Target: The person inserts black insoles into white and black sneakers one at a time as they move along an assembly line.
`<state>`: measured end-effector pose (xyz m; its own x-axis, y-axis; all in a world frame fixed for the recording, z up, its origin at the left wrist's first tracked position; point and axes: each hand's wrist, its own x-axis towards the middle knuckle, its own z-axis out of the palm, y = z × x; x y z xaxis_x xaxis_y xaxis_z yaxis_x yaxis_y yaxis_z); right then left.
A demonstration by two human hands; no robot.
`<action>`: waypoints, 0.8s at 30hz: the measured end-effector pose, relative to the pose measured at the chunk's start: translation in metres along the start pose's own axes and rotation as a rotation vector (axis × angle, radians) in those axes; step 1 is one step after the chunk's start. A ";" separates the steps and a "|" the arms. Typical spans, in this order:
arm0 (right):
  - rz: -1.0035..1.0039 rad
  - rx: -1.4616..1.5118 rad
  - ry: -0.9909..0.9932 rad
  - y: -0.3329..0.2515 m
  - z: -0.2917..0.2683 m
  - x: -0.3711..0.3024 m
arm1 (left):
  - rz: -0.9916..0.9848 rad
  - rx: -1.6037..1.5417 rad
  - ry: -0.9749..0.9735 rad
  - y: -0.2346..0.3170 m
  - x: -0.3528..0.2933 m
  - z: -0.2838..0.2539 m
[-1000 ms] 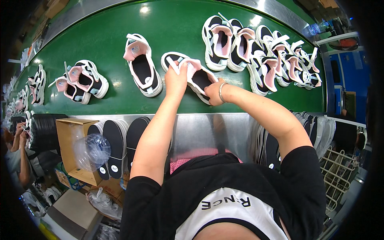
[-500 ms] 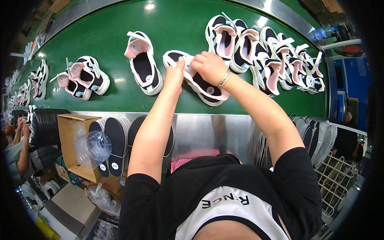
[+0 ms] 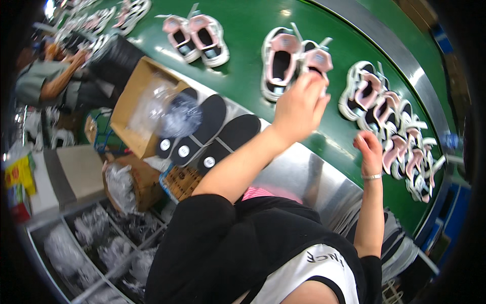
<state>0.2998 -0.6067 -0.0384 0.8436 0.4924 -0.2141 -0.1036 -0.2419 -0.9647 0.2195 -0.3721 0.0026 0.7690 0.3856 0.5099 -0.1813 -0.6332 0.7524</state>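
Observation:
A pair of pink, white and black sandals [image 3: 281, 66] lies on the green conveyor belt [image 3: 243, 30]. My left hand [image 3: 299, 107] reaches over the belt's edge, its fingers closed on the heel of the right-hand sandal [image 3: 316, 58] of that pair. My right hand [image 3: 368, 148] hovers over the belt further right, fingers curled in with nothing visible in them. It is close to a row of several more sandals [image 3: 390, 116]. I wear a bracelet on the right wrist.
Another sandal pair [image 3: 200, 35] lies further left on the belt. Black insoles [image 3: 212, 129] and a cardboard box with clear plastic bags [image 3: 147, 101] sit below the steel belt edge [image 3: 304, 175]. Wire bins of bagged items [image 3: 101, 243] stand lower left. Another person [image 3: 50, 81] works at far left.
The view has swung left and tilted. My right hand has come off the sandal and moved right. My left hand stays on the sandal.

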 end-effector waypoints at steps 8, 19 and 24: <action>0.036 0.012 -0.028 0.001 0.021 -0.031 | -0.351 1.052 0.150 -0.004 -0.100 -0.161; 0.055 -0.041 -0.192 -0.005 0.034 -0.051 | -0.961 -1.214 1.134 -0.156 -0.128 -0.294; 0.052 -0.016 -0.116 0.000 0.022 -0.062 | -0.847 -0.994 1.024 -0.141 -0.114 -0.292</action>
<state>0.2358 -0.6193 -0.0288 0.7706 0.5721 -0.2808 -0.1361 -0.2827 -0.9495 -0.0214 -0.1304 -0.0396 0.2246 0.8824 -0.4135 -0.5532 0.4648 0.6913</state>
